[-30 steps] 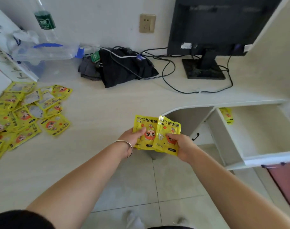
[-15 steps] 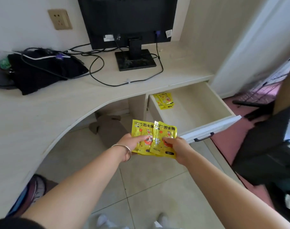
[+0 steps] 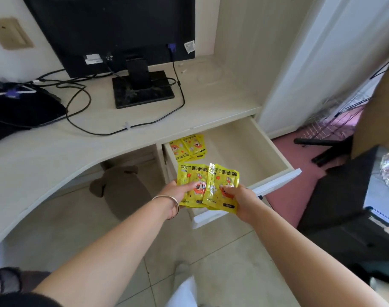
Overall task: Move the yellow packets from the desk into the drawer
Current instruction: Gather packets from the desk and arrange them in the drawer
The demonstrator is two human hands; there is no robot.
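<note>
Both hands hold a small bunch of yellow packets over the front left corner of the open drawer. My left hand pinches the left packets from below, its thumb on their faces. Gripping the right packets at their lower edge is my right hand. A few more yellow packets lie flat inside the drawer at its back left. The pile of packets on the desk is out of view.
A black monitor on its stand sits on the pale desk with cables trailing left to a black bag. A brown soft object lies under the desk. A dark chair stands at right.
The view has swung right from the desk's packet pile to the drawer. Both hands have carried the packets rightward until they hang above the drawer's front left corner.
</note>
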